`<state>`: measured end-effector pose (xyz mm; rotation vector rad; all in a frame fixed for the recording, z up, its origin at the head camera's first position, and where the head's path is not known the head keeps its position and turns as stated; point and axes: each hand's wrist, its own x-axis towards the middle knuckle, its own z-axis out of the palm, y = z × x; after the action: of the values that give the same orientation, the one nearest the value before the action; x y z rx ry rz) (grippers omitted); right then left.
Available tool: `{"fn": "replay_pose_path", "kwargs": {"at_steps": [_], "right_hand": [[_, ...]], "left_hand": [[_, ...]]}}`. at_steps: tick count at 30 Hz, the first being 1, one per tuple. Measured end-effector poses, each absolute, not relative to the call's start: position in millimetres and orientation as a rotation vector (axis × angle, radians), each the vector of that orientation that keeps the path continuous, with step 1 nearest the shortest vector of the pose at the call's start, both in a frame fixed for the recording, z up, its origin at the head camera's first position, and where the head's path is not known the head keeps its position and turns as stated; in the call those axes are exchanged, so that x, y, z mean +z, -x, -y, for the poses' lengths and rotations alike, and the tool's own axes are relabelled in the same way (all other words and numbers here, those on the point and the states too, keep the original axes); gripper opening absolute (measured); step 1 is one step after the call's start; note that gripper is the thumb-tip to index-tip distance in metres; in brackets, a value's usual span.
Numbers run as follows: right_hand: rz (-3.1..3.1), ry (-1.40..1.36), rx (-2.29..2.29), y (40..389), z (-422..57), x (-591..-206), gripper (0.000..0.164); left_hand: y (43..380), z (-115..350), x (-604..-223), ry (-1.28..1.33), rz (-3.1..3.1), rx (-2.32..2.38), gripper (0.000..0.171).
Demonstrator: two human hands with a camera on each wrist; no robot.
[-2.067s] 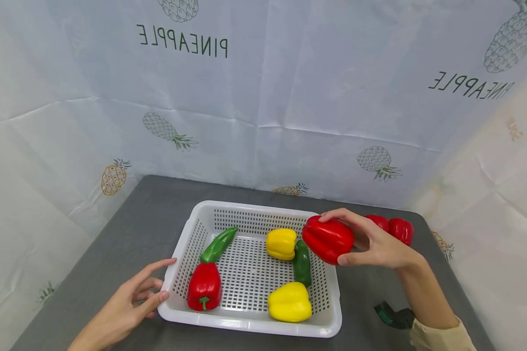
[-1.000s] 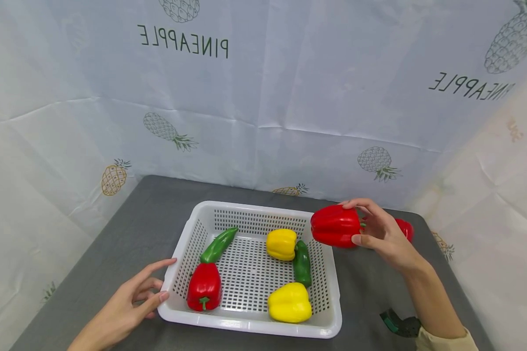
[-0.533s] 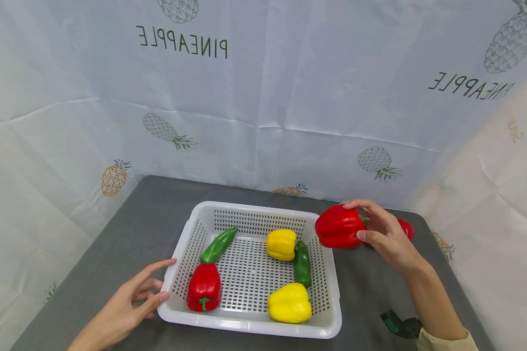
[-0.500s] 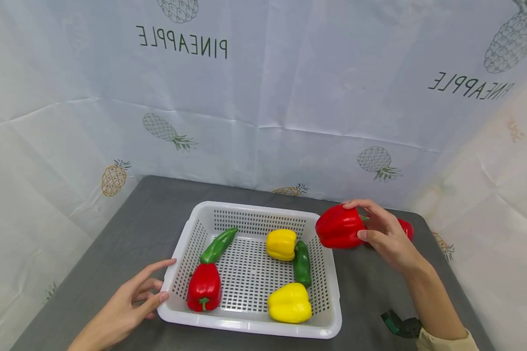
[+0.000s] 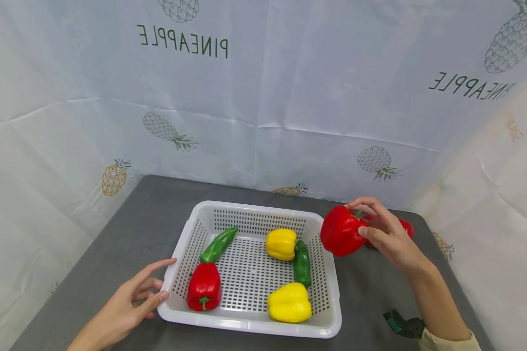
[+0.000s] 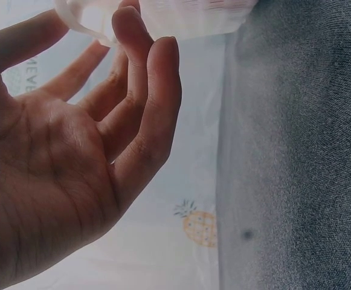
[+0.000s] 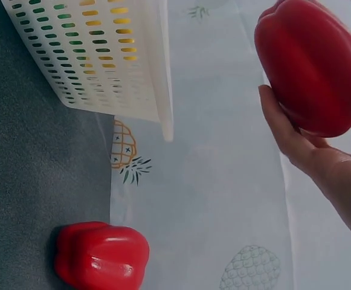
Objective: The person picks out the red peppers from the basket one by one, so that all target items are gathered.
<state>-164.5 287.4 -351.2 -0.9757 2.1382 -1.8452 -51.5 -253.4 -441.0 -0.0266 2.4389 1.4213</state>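
Observation:
In my right hand (image 5: 388,236) I grip a red bell pepper (image 5: 341,234) between thumb and fingers. It hangs in the air beside the right rim of the white basket (image 5: 250,325), its green stem tilted up. The right wrist view shows the same pepper (image 7: 314,66) above the table. At the basket's left edge, my left hand (image 5: 125,302) touches the rim with the index fingertip and thumb, its fingers relaxed. Inside the basket lie a red bell pepper (image 5: 204,287), a yellow bell pepper (image 5: 281,244), another yellow bell pepper (image 5: 290,303) and two green peppers (image 5: 219,244).
Behind my right hand, more red pepper (image 5: 406,227) shows on the grey table (image 5: 167,204), partly hidden; one red bell pepper (image 7: 103,257) is plain in the right wrist view. A dark strap-like object (image 5: 403,324) lies near my right forearm. Pineapple-print cloth (image 5: 263,97) surrounds the table.
My right hand has moved right with the red bell pepper, from over the basket's right side to beside its rim, and has turned it stem upward. The left hand and basket stay put.

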Motion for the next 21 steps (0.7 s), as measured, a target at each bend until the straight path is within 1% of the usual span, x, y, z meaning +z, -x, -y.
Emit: {"fn": "replay_pose_path", "kwargs": {"at_steps": [4, 11, 16, 21], "right_hand": [[-2.111, 0.976, -1.852, 163.3, -287.4, -351.7, 0.052], [-2.154, 0.876, -1.829, 161.2, -287.3, -351.0, 0.046], [-2.121, 0.927, -1.843, 162.9, -288.3, -353.2, 0.046], [-2.117, 0.904, -1.847, 164.4, -289.6, -356.6, 0.046]], "left_hand": [[51.0, 253.9, -442.3, 0.024, -2.435, 1.427, 0.080], [49.9, 253.3, -443.6, 0.022, -2.438, 1.437, 0.078], [49.1, 254.3, -445.3, -0.032, -2.449, 1.449, 0.077], [48.9, 253.0, -446.0, 0.017, -2.453, 1.428, 0.078]]}}
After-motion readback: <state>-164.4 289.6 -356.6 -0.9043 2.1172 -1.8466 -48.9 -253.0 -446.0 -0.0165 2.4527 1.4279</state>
